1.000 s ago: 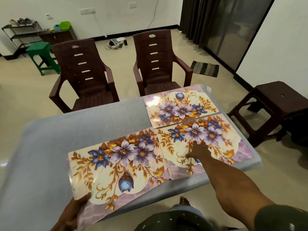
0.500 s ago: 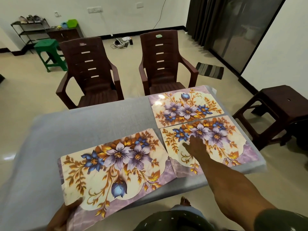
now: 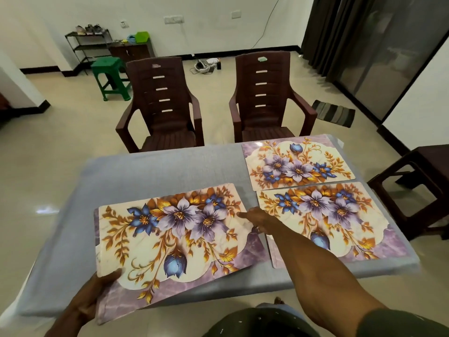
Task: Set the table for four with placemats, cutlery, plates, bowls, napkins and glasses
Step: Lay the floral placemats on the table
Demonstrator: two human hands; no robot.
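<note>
Two floral placemats lie flat on the right half of the grey-clothed table (image 3: 150, 171): a far placemat (image 3: 297, 164) and a near placemat (image 3: 325, 220). A third placemat (image 3: 175, 239) hovers tilted over the table's near left part, with the edge of another mat showing beneath it. My left hand (image 3: 92, 295) grips its near left corner, thumb on top. My right hand (image 3: 257, 220) pinches its right edge, in the gap between it and the near placemat.
Two brown plastic chairs (image 3: 165, 113) (image 3: 264, 100) stand at the table's far side. A brown stool (image 3: 413, 190) sits close to the right end. A green stool (image 3: 111, 76) and a shelf rack stand by the back wall. The table's left half shows only cloth.
My right hand left the near right placemat and moved left to the edge of the held placemat. The held placemat shifted left, away from the laid ones.
</note>
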